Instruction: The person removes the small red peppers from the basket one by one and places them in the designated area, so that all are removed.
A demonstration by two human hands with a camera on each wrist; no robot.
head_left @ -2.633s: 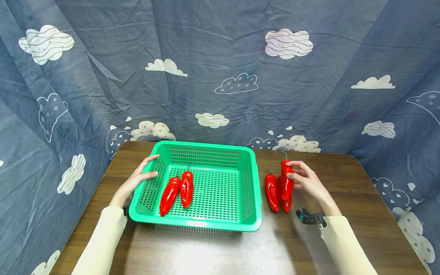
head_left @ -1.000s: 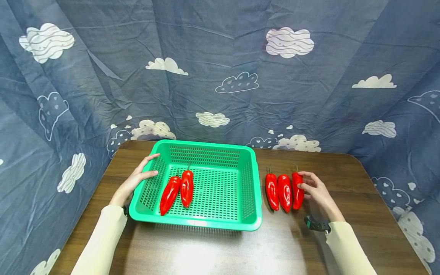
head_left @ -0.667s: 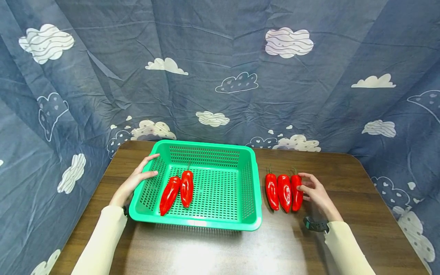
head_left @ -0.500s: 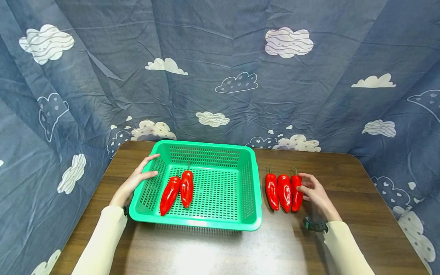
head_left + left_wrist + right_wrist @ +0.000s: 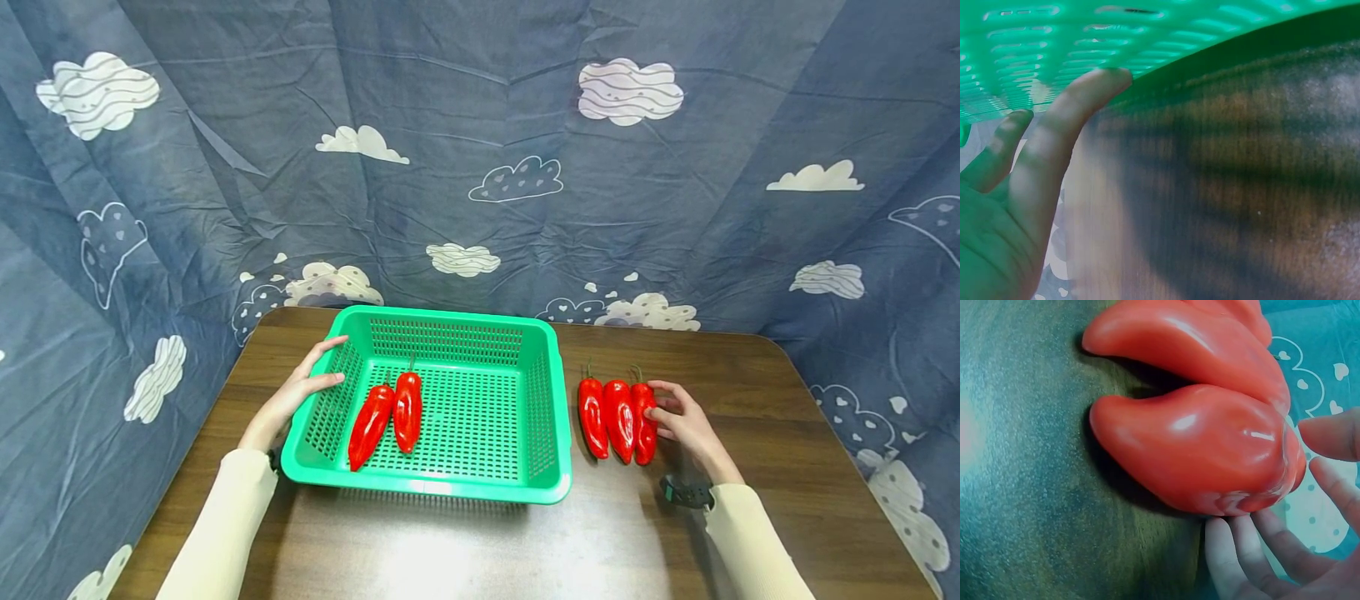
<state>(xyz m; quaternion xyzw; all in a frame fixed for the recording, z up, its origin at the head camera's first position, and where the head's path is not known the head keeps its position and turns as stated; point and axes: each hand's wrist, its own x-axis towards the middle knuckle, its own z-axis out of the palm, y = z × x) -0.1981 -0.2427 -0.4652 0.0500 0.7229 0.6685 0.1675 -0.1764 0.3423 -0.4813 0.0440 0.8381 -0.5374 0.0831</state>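
My right hand point(image 5: 686, 421) touches the right side of a glossy red pepper point(image 5: 643, 433), which lies at the right end of a row of three on the table. Its fingers point(image 5: 1221, 547) meet the pepper's side in the right wrist view, where the thumb point(image 5: 1332, 434) shows beyond the stem end. Left of that pepper lie a middle pepper point(image 5: 619, 421) and a left pepper point(image 5: 592, 417). My left hand point(image 5: 288, 396) rests at the left rim of a green plastic basket point(image 5: 487, 493), fingers extended; one finger point(image 5: 1107, 81) overlaps its slotted outer wall in the left wrist view.
Inside the basket lie two more red peppers, a longer slanted one point(image 5: 371, 429) and an upright one point(image 5: 407, 412). A brown wooden table point(image 5: 742, 417) carries everything. Behind it hangs a dark blue curtain point(image 5: 465, 108) with white clouds.
The right hand held a pepper over the others, then set it down on the right of the row. It has since slid left against the middle pepper. The left hand has stayed put.
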